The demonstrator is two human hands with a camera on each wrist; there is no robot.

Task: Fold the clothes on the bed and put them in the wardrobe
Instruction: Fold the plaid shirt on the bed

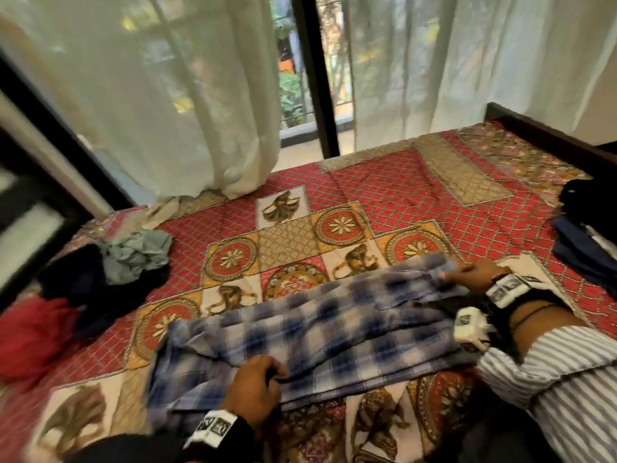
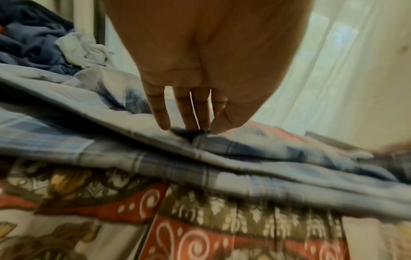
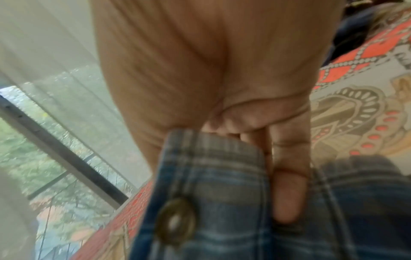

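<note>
A blue-and-white plaid shirt (image 1: 334,329) lies partly folded across the near side of the patterned red bedspread (image 1: 400,202). My left hand (image 1: 273,372) pinches a fold at the shirt's near edge; in the left wrist view the left hand (image 2: 191,129) has its fingertips and thumb closed on that plaid fold (image 2: 155,158). My right hand (image 1: 450,274) grips the shirt's far right end. The right wrist view shows the right hand (image 3: 233,176) holding a buttoned cuff (image 3: 211,176) of the shirt between thumb and fingers (image 3: 286,193).
An unfolded heap sits at the bed's left: a grey-green garment (image 1: 137,252), dark navy cloth (image 1: 76,279) and a red piece (image 1: 33,332). Dark folded clothes (image 1: 587,242) are stacked at the right edge. White curtains (image 1: 167,111) hang beyond the bed, by its dark frame (image 1: 551,135).
</note>
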